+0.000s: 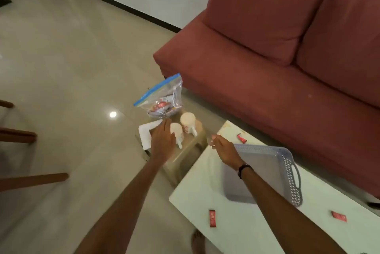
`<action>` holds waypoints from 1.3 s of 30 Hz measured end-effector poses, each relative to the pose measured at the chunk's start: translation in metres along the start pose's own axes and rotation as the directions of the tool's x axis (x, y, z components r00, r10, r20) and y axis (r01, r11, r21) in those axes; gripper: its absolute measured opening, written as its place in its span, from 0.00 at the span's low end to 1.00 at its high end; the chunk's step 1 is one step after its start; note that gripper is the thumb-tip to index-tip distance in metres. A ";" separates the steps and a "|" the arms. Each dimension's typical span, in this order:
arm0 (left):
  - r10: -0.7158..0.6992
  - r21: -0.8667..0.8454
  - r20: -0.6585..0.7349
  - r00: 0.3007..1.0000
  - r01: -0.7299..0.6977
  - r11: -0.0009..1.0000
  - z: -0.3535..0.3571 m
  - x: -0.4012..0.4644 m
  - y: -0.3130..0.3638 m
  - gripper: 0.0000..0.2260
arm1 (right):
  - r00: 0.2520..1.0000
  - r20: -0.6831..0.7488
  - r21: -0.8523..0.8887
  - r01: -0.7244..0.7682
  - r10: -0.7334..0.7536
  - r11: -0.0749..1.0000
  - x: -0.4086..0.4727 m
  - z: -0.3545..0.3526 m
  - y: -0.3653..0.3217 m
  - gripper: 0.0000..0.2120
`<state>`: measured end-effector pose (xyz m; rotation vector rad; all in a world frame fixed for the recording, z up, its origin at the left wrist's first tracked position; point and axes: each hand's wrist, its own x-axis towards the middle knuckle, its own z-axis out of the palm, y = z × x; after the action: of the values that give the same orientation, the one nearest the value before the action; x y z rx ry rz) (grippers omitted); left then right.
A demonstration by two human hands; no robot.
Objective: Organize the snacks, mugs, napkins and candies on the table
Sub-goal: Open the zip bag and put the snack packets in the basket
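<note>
Fingers (167,125) of the left hand (162,140), straight and grasping nothing, reach over the nearer white ceramic mug (177,133) on the small beige stool (191,151) at frame centre, likely to lift it, while the right hand (224,149) hovers relaxed above the white counter (205,202).

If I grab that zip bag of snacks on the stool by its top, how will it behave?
The zip bag is thin clear plastic, so it will likely sag and crinkle. The packets inside sit low, so they would probably shift and swing. It looks light, and it stands close to the mugs.
</note>
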<state>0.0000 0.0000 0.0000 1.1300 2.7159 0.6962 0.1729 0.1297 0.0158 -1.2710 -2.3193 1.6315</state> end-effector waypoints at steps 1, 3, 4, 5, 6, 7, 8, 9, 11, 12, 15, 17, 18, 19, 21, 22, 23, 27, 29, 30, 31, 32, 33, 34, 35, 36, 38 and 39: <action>-0.018 0.021 -0.009 1.000 0.018 1.000 0.000 0.016 -0.014 0.19 | 1.000 0.008 0.006 -0.004 0.004 1.000 0.013 0.006 -0.005 0.17; -0.034 0.062 -0.086 0.996 0.039 0.997 -0.002 0.046 -0.037 0.19 | 0.999 0.046 0.011 0.000 -0.001 1.000 0.036 0.015 -0.019 0.17; -0.038 0.099 -0.091 0.995 0.047 0.994 -0.006 0.060 -0.046 0.19 | 0.998 0.062 0.005 0.004 -0.004 1.000 0.046 0.021 -0.024 0.16; -0.033 0.131 -0.095 0.995 0.045 0.990 -0.007 0.076 -0.055 0.20 | 0.997 0.072 0.012 0.009 -0.010 1.000 0.058 0.026 -0.030 0.16; -0.040 0.151 -0.086 0.996 0.052 0.987 -0.008 0.090 -0.061 0.20 | 0.997 0.075 0.024 0.011 -0.012 1.000 0.069 0.031 -0.034 0.16; -0.042 0.174 -0.080 0.996 0.055 0.983 -0.008 0.103 -0.068 0.20 | 0.997 0.083 0.041 0.009 -0.012 0.999 0.078 0.036 -0.037 0.16; -0.049 0.186 -0.069 0.996 0.061 0.981 -0.008 0.115 -0.075 0.21 | 0.995 0.095 0.067 -0.001 -0.006 0.998 0.087 0.040 -0.037 0.16; -0.062 0.198 -0.062 0.996 0.073 0.978 -0.008 0.127 -0.082 0.23 | 0.994 0.109 0.089 -0.012 0.003 0.996 0.092 0.044 -0.037 0.16; -0.093 0.195 -0.060 0.994 0.103 0.975 -0.006 0.146 -0.094 0.26 | 0.991 0.130 0.128 -0.025 0.008 0.991 0.101 0.051 -0.037 0.15; -0.120 0.178 -0.054 0.991 0.128 0.976 -0.005 0.154 -0.099 0.27 | 0.991 0.135 0.141 -0.031 0.012 0.989 0.104 0.054 -0.036 0.15; -0.197 0.125 -0.035 0.980 0.199 0.972 -0.005 0.170 -0.106 0.26 | 0.989 0.145 0.153 -0.042 0.020 0.987 0.110 0.060 -0.034 0.16; -0.190 0.166 -0.024 0.981 0.192 0.967 -0.004 0.179 -0.110 0.20 | 0.988 0.148 0.154 -0.052 0.029 0.987 0.113 0.062 -0.033 0.17; -0.175 0.188 -0.012 0.984 0.175 0.966 -0.002 0.181 -0.111 0.16 | 0.989 0.146 0.156 -0.057 0.034 0.986 0.113 0.062 -0.033 0.17; -0.162 0.199 -0.005 0.987 0.160 0.967 0.000 0.183 -0.112 0.14 | 0.988 0.147 0.156 -0.061 0.038 0.986 0.113 0.062 -0.033 0.17; -0.153 0.175 0.009 0.988 0.149 0.973 0.004 0.186 -0.113 0.11 | 0.988 0.148 0.167 -0.068 0.043 0.984 0.112 0.062 -0.034 0.17; -0.152 0.154 0.005 0.988 0.150 0.977 0.004 0.187 -0.111 0.10 | 0.988 0.150 0.178 -0.068 0.041 0.982 0.111 0.061 -0.035 0.17; -0.155 0.131 -0.014 0.988 0.155 0.979 0.003 0.189 -0.108 0.10 | 0.988 0.150 0.185 -0.063 0.035 0.981 0.109 0.061 -0.036 0.16; -0.119 0.077 -0.108 0.987 0.127 0.989 -0.015 0.209 -0.090 0.08 | 0.991 0.131 0.211 -0.036 0.008 0.977 0.103 0.056 -0.040 0.12; -0.077 0.041 -0.153 0.985 0.084 0.996 -0.029 0.218 -0.074 0.07 | 0.993 0.118 0.236 -0.033 0.005 0.971 0.097 0.050 -0.043 0.12; -0.076 -0.001 -0.179 0.981 0.077 0.997 -0.037 0.220 -0.063 0.08 | 0.994 0.110 0.251 -0.029 0.002 0.967 0.094 0.047 -0.046 0.12; -0.086 -0.057 -0.200 0.976 0.076 0.995 -0.047 0.219 -0.050 0.08 | 0.995 0.098 0.269 -0.020 -0.007 0.963 0.089 0.044 -0.050 0.12; -0.100 -0.118 -0.211 0.972 0.076 0.990 -0.058 0.216 -0.036 0.08 | 0.996 0.084 0.290 -0.004 -0.021 0.957 0.083 0.040 -0.056 0.13; -0.114 -0.180 -0.215 0.970 0.075 0.981 -0.071 0.211 -0.022 0.08 | 0.997 0.067 0.312 0.012 -0.035 0.950 0.076 0.035 -0.063 0.13; -0.126 -0.248 -0.207 0.970 0.073 0.966 -0.083 0.202 -0.007 0.08 | 0.998 0.048 0.334 0.030 -0.048 0.942 0.068 0.030 -0.071 0.14; -0.143 -0.322 -0.185 0.972 0.077 0.944 -0.094 0.191 0.006 0.08 | 0.998 0.026 0.351 0.049 -0.062 0.935 0.059 0.025 -0.078 0.15; -0.168 -0.403 -0.146 0.975 0.097 0.910 -0.103 0.178 0.019 0.07 | 0.997 0.003 0.362 0.074 -0.080 0.929 0.050 0.020 -0.084 0.16; -0.212 -0.554 -0.036 0.977 0.157 0.818 -0.115 0.151 0.042 0.07 | 0.992 -0.056 0.378 0.128 -0.115 0.917 0.031 0.007 -0.097 0.17; -0.221 -0.615 0.008 0.975 0.179 0.768 -0.120 0.137 0.053 0.06 | 0.988 -0.093 0.399 0.150 -0.123 0.905 0.022 0.000 -0.104 0.18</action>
<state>-0.0969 0.0840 0.1399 0.6494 2.2992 1.4531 0.0968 0.1312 0.0893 -1.0285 -1.8466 1.8592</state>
